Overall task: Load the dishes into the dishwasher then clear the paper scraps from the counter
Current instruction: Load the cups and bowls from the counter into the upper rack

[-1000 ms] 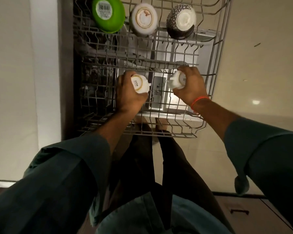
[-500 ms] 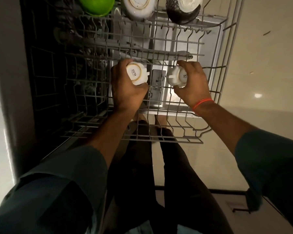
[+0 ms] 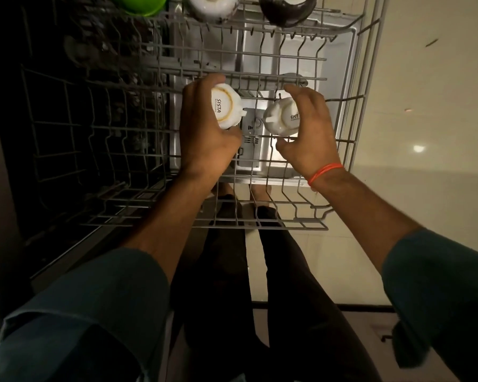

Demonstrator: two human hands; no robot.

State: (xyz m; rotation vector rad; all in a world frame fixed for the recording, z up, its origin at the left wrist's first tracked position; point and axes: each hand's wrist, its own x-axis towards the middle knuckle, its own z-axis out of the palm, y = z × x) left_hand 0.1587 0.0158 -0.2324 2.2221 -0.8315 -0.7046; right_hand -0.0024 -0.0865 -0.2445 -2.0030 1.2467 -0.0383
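dishwasher rack (image 3: 340, 166) | left hand (image 3: 204, 139) grips left cup (image 3: 224, 109) | right hand (image 3: 307, 133) loosely around right cup (image 3: 280, 118)

Grey wire rack (image 3: 262, 55): metal, coated matt. Two white cups (image 3: 224, 108), (image 3: 282, 117): glazed ceramic, glossy. Green bowl (image 3: 138, 4): shiny plastic. Sleeves (image 3: 75, 321): matt cloth. Floor (image 3: 425, 106): polished, reflective.
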